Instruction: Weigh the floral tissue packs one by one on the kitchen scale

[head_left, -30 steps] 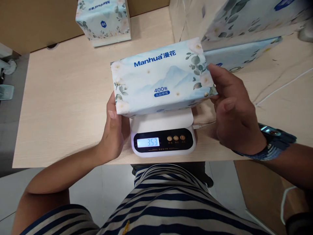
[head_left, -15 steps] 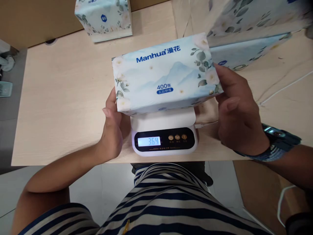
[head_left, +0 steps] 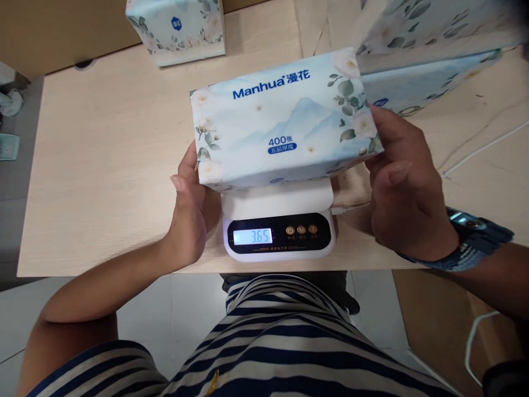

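Note:
A pale blue tissue pack [head_left: 285, 118] printed "Manhua" lies across a white digital scale [head_left: 278, 220] at the table's near edge. The scale's lit display reads 365. My left hand [head_left: 190, 207] grips the pack's left end, thumb up along its side. My right hand [head_left: 403, 190] clasps the right end, fingers curled under and behind it. A dark watch sits on my right wrist.
Another tissue pack [head_left: 177, 27] stands at the back of the light wooden table [head_left: 107, 165]. More packs [head_left: 425, 55] are piled at the back right. A white cable [head_left: 483, 146] runs from the scale across the right side. A cardboard box [head_left: 438, 325] sits below on the right.
The scale reading has climbed from 353 through 364 to 365. The view has shifted slightly; both hands stay on the pack's ends.

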The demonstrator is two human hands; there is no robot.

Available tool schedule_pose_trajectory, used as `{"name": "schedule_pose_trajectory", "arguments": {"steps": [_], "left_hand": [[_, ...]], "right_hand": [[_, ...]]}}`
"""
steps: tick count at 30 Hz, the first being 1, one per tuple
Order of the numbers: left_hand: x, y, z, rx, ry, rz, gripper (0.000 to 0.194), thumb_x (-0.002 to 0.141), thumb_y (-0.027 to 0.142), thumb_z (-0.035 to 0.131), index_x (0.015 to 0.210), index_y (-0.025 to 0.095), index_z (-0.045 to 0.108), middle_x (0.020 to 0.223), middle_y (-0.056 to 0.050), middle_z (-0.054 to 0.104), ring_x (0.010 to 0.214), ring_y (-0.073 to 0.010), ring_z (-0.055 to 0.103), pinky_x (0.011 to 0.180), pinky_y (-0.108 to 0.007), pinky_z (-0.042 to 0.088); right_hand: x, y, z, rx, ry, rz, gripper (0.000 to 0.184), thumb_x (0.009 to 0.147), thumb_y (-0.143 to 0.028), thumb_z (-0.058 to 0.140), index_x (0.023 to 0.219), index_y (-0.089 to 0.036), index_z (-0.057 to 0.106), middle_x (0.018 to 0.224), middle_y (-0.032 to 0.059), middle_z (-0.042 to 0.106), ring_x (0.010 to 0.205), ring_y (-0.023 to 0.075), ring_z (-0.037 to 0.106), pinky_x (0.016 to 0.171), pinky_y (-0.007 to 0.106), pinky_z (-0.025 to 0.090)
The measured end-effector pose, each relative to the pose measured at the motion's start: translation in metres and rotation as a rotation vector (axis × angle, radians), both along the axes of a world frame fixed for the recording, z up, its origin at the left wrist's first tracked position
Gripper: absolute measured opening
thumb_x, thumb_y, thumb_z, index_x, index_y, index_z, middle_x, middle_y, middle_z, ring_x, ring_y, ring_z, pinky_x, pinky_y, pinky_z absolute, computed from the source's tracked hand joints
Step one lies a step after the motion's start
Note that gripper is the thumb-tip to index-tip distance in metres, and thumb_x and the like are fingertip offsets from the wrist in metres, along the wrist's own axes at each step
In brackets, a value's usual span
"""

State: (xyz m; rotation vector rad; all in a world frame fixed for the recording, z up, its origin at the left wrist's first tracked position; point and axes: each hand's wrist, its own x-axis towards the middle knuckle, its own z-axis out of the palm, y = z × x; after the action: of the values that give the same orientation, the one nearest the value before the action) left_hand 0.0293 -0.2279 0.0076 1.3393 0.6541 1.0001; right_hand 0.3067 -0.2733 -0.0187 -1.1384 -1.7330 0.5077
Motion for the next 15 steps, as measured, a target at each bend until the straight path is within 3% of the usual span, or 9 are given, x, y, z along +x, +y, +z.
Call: {"name": "schedule_pose_trajectory", "arguments": {"steps": [4,9,15], "left_hand": [[0.001,0.001,0.000,0.022,-0.022,0.007,0.073,0.100,0.086,0.039,0.159,0.045,0.052,0.180,0.002,0.041,0.176,-0.0328,0.016,0.145,-0.063,0.015],[0.002,0.000,-0.003,0.029,-0.013,0.061,0.075,0.103,0.082,0.042,0.161,0.036,0.049,0.177,-0.004,0.046,0.177,-0.0307,0.010,0.145,-0.063,0.011],[0.001,0.000,-0.001,0.015,-0.019,0.057,0.072,0.101,0.082,0.048,0.159,0.040,0.050,0.176,-0.001,0.047,0.178,-0.0308,0.007,0.144,-0.067,0.012]], "right_hand": [[-0.003,0.001,0.003,-0.018,0.024,-0.011,0.060,0.108,-0.074,0.033,0.165,-0.058,0.041,0.166,-0.0084,0.054,0.162,0.0343,0.048,0.134,0.066,0.046],[0.001,0.005,-0.003,0.031,0.031,-0.024,0.057,0.109,-0.071,0.036,0.164,-0.057,0.043,0.169,-0.0092,0.051,0.159,0.0339,0.051,0.131,0.064,0.050],[0.008,0.009,-0.010,0.087,0.025,0.021,0.064,0.108,-0.074,0.042,0.167,-0.051,0.042,0.168,-0.0052,0.052,0.153,0.0335,0.058,0.126,0.060,0.055]]}}
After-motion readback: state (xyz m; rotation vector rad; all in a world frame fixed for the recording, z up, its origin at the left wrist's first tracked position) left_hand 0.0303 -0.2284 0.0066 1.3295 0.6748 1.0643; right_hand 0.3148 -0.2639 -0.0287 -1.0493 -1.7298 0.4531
